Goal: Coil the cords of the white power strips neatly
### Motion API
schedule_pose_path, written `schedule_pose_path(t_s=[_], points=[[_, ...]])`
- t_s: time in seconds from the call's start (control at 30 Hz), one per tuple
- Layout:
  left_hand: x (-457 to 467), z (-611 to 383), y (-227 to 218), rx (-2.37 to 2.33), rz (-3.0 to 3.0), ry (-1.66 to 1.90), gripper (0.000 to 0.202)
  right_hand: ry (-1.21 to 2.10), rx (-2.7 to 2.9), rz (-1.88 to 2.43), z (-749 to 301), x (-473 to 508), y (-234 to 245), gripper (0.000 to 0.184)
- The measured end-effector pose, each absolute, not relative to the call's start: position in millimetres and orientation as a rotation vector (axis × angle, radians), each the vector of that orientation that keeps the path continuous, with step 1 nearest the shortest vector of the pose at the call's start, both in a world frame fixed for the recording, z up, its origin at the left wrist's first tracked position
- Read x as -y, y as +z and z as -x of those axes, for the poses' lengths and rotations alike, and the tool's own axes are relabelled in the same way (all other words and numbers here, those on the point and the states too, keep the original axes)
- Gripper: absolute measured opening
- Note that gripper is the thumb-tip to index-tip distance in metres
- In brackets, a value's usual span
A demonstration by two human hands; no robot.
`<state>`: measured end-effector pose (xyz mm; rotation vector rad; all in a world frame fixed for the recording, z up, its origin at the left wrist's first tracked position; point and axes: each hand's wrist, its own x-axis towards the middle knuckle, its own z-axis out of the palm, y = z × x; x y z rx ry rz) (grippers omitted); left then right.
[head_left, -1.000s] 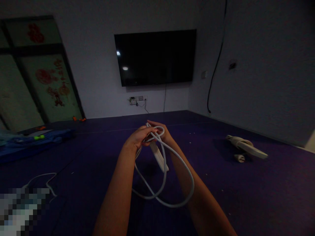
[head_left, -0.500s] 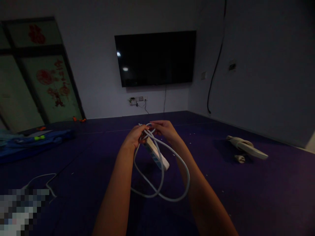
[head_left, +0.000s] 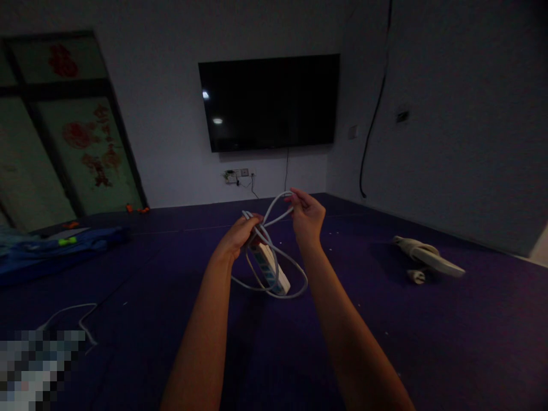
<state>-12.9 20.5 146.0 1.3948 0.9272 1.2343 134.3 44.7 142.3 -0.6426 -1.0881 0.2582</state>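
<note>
My left hand (head_left: 240, 235) is closed around bunched white cable at the upper end of a power strip (head_left: 273, 269). The strip is white with a blue-green socket face and hangs tilted down to the right. My right hand (head_left: 307, 217) pinches a loop of the power cord (head_left: 276, 202) between thumb and fingers, up and to the right of the left hand. More loops of the cord hang below my hands, crossing in front of the strip. Where the cord meets the strip is hidden by the left hand.
Another bundled cord with a white strip (head_left: 436, 262) and its plug (head_left: 416, 277) lie on the purple floor (head_left: 428, 342) at right. Blue cloth (head_left: 85, 242) is spread at left. A thin white cable (head_left: 71, 307) runs beside a pixelated area. A television (head_left: 272, 103) hangs ahead.
My right hand has moved up and right, away from the left, drawing a cord loop out. The hanging loops have become smaller. My left hand has stayed nearly in place.
</note>
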Motion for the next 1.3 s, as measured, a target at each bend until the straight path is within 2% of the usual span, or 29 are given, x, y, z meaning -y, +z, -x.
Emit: schedule_pose_path(t_s=[0.13, 0.23, 0.3, 0.43, 0.57, 0.7, 0.87, 1.03, 1.1, 1.17, 1.3], points=[[-20, 10, 148, -0.858, -1.371, 1.342, 0.008, 0.315, 1.034, 0.614, -135, -41, 147, 0.039], [-22, 10, 149, -0.806, -1.290, 1.474, 0.014, 0.505, 1.115, 0.636, -140, -37, 150, 0.053], [-23, 11, 150, -0.766, -1.232, 1.569, 0.016, 0.678, 1.262, 0.682, -146, -33, 150, 0.061], [-27, 17, 155, -0.709, -1.086, 1.803, 0.013, 1.006, 1.706, 0.735, -157, -25, 144, 0.066], [-32, 26, 159, -0.649, -0.855, 1.970, 0.009, 1.093, 1.936, 0.772, -153, -29, 134, 0.081], [-34, 36, 159, -0.542, -0.722, 1.980, 0.012, 1.158, 2.035, 0.817, -133, -42, 120, 0.062], [-39, 46, 158, -0.485, -0.642, 2.045, 0.012, 1.421, 1.896, 0.922, -106, -55, 99, 0.026], [-42, 66, 158, -0.598, -0.619, 2.040, 0.011, 1.402, 1.585, 0.872, -100, -60, 95, 0.023], [-42, 75, 157, -0.642, -0.639, 2.040, 0.011, 1.435, 1.538, 0.764, -109, -60, 99, 0.032], [-41, 84, 156, -0.688, -0.658, 2.026, 0.011, 1.493, 1.577, 0.662, -122, -59, 101, 0.041], [-40, 92, 153, -0.723, -0.690, 1.996, 0.008, 1.515, 1.732, 0.661, -140, -59, 100, 0.039]])
